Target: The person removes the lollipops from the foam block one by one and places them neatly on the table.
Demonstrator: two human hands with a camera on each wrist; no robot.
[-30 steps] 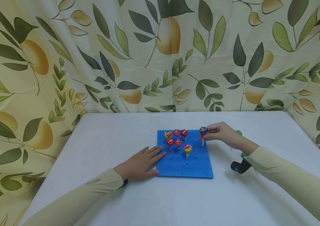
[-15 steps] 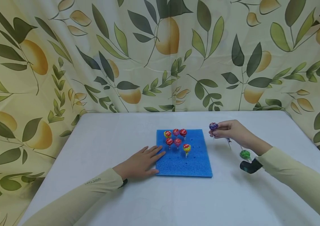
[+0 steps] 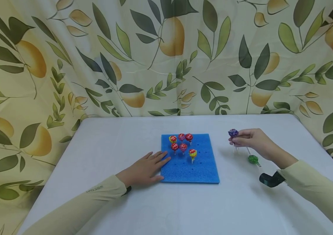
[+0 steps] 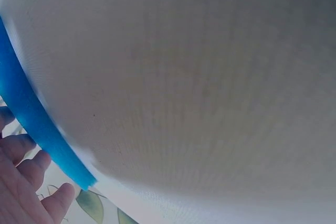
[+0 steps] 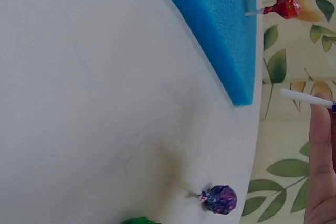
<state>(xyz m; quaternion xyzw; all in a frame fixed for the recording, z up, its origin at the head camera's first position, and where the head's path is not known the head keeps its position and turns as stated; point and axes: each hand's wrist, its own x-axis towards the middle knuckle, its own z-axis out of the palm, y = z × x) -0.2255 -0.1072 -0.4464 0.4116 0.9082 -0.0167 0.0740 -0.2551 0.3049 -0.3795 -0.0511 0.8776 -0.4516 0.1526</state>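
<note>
My right hand (image 3: pixel 254 139) pinches a purple-wrapped lollipop (image 3: pixel 233 133) just below its head, above the table to the right of the blue foam board (image 3: pixel 189 174). Its white stick (image 5: pixel 302 97) juts from the fingers in the right wrist view. Below that hand, a second purple lollipop (image 5: pixel 219 199) lies on the table, hidden by the hand in the head view. A green lollipop (image 3: pixel 253 159) lies close by. My left hand (image 3: pixel 144 168) rests with spread fingers on the board's left edge. Several red, pink and yellow lollipops, one yellow-and-red (image 3: pixel 192 153), stand upright in the foam.
Small holes dot the foam's right and front parts. A white cloth covers the table (image 3: pixel 110 137), and a leaf-and-fruit patterned curtain (image 3: pixel 166 65) hangs behind it. A black wrist camera (image 3: pixel 272 179) sticks out beneath the right sleeve.
My right hand has moved right, off the foam board, carrying the purple lollipop with it. The green lollipop now shows more fully. My left hand stays on the board.
</note>
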